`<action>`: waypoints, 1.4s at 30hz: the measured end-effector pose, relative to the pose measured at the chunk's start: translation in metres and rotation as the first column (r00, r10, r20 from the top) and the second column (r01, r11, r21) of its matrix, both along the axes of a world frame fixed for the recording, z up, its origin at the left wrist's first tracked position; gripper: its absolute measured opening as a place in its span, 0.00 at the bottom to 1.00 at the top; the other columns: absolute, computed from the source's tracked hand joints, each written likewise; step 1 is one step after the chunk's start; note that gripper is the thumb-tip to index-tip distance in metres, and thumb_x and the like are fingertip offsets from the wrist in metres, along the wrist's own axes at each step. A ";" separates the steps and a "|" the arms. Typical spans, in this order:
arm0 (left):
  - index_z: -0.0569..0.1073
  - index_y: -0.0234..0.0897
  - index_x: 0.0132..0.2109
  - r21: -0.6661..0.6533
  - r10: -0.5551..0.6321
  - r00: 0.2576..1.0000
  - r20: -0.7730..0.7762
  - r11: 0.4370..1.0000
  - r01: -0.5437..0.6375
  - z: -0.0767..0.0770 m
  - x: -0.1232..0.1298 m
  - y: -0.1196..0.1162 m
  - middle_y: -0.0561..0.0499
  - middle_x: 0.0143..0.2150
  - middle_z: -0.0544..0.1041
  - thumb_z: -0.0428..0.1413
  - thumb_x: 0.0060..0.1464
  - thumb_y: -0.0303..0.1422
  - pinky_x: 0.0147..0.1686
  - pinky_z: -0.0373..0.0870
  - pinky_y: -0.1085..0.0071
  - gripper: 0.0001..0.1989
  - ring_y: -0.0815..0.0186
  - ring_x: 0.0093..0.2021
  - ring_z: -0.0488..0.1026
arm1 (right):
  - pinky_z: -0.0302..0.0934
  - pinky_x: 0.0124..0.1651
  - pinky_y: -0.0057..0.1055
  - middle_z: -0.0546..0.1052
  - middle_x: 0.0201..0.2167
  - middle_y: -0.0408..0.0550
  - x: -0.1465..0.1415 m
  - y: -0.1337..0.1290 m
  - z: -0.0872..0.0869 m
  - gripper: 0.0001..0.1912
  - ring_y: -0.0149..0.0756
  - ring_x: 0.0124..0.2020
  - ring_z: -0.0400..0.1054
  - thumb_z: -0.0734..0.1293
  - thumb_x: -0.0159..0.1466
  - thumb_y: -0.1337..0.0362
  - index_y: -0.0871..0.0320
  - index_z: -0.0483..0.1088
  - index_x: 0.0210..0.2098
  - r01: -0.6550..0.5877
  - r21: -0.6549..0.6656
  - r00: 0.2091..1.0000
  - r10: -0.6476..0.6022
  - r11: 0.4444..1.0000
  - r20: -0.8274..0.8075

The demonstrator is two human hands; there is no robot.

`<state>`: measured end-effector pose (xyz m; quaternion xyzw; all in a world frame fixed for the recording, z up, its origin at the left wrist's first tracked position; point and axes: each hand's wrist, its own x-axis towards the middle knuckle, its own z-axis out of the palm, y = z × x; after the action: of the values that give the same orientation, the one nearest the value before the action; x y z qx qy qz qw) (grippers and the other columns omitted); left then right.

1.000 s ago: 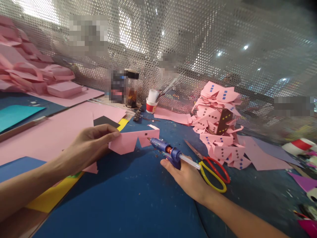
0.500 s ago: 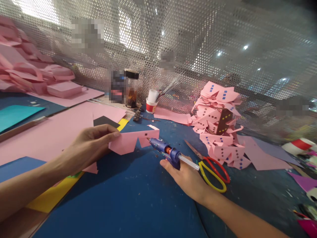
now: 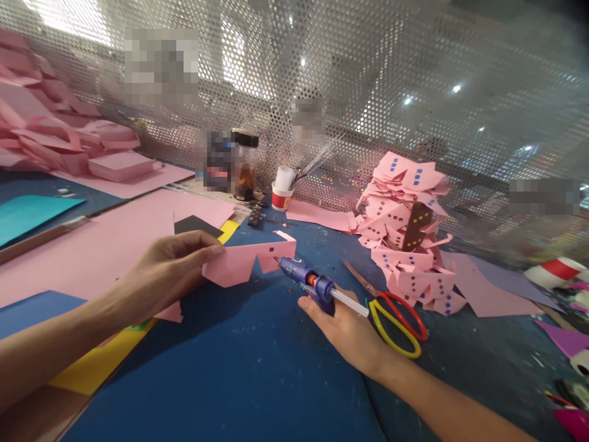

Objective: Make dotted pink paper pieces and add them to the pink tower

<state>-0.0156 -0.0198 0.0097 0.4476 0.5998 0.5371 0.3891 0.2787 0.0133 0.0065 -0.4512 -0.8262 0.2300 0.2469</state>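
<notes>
Between its thumb and fingers, my left hand (image 3: 179, 261) pinches the left end of a cut piece of pink paper (image 3: 234, 264). The piece has a notch in its lower edge, a small dark square near its right end and a folded tab there. My right hand (image 3: 347, 328) is wrapped round a blue glue gun (image 3: 304, 276) with a clear glue stick (image 3: 350, 301) out of its back. The nozzle points left, close to the paper's right part; whether it touches cannot be made out. Scissors (image 3: 396, 319) with red and yellow handles lie right of my right hand.
A heap of pink paper pieces with small squares (image 3: 409, 245) stands at the right. Behind are a paper cup (image 3: 281, 197) and a dark-lidded jar (image 3: 245, 172), before a perforated metal screen (image 3: 350, 80). Pink sheets (image 3: 92, 245) spread left. A cord (image 3: 373, 405) runs below my right hand.
Almost nothing differs. Both hands, the pink paper and the glue gun stay in nearly the same place; the glue stick's back end sits very slightly further left.
</notes>
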 end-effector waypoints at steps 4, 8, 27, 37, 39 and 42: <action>0.75 0.37 0.31 -0.005 -0.005 1.000 -0.003 1.000 0.005 0.002 0.001 0.000 0.56 0.26 0.68 0.65 0.48 0.46 0.23 0.55 0.80 0.16 0.73 0.26 0.60 | 0.62 0.31 0.30 0.76 0.27 0.45 -0.001 0.000 -0.001 0.18 0.35 0.26 0.69 0.62 0.68 0.48 0.55 0.73 0.37 0.001 0.004 1.000 -0.001 1.000 -0.022; 0.75 0.37 0.31 0.003 -0.002 1.000 -0.005 1.000 0.002 0.004 0.001 -0.001 0.56 0.26 0.69 0.65 0.48 0.45 0.23 0.56 0.81 0.16 0.73 0.26 0.61 | 0.63 0.31 0.29 0.72 0.24 0.42 -0.001 0.000 0.000 0.16 0.33 0.24 0.66 0.63 0.68 0.49 0.55 0.71 0.34 -0.003 -0.023 0.997 0.001 1.000 -0.077; 0.77 0.39 0.34 -0.008 0.074 0.983 -0.170 0.997 -0.077 0.002 -0.008 0.002 0.54 0.29 0.74 0.62 0.50 0.47 0.25 0.62 0.78 0.15 0.68 0.28 0.68 | 0.56 0.24 0.27 0.62 0.19 0.35 -0.004 0.004 0.002 0.17 0.28 0.18 0.56 0.64 0.67 0.48 0.56 0.69 0.40 -0.078 -0.308 0.946 -0.026 0.948 -0.322; 0.76 0.37 0.34 0.003 0.115 0.968 -0.222 0.993 -0.117 0.007 -0.017 0.008 0.56 0.30 0.74 0.61 0.51 0.44 0.29 0.61 0.79 0.14 0.68 0.33 0.67 | 0.52 0.21 0.24 0.58 0.17 0.33 -0.007 0.011 -0.004 0.17 0.25 0.16 0.54 0.63 0.69 0.49 0.56 0.65 0.32 -0.182 -0.373 0.896 -0.002 0.910 -0.443; 0.76 0.37 0.33 0.035 0.125 0.967 -0.220 0.992 -0.120 0.007 -0.019 0.009 0.56 0.31 0.74 0.61 0.51 0.43 0.31 0.62 0.78 0.13 0.67 0.34 0.67 | 0.53 0.21 0.24 0.58 0.16 0.33 -0.006 0.012 -0.004 0.17 0.25 0.16 0.54 0.63 0.68 0.49 0.56 0.66 0.33 -0.180 -0.379 0.892 -0.011 0.908 -0.451; 0.76 0.37 0.34 0.108 0.175 0.961 -0.213 0.982 -0.154 0.004 -0.026 0.013 0.55 0.33 0.76 0.61 0.52 0.40 0.34 0.62 0.77 0.11 0.68 0.35 0.67 | 0.55 0.23 0.24 0.59 0.16 0.32 -0.006 0.013 -0.003 0.16 0.25 0.16 0.55 0.63 0.68 0.49 0.56 0.66 0.36 -0.164 -0.375 0.893 -0.024 0.913 -0.450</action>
<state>-0.0415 -0.0069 0.0138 0.4704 0.6495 0.5411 0.2531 0.2729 0.0261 0.0038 -0.3969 -0.6984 0.5009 0.3223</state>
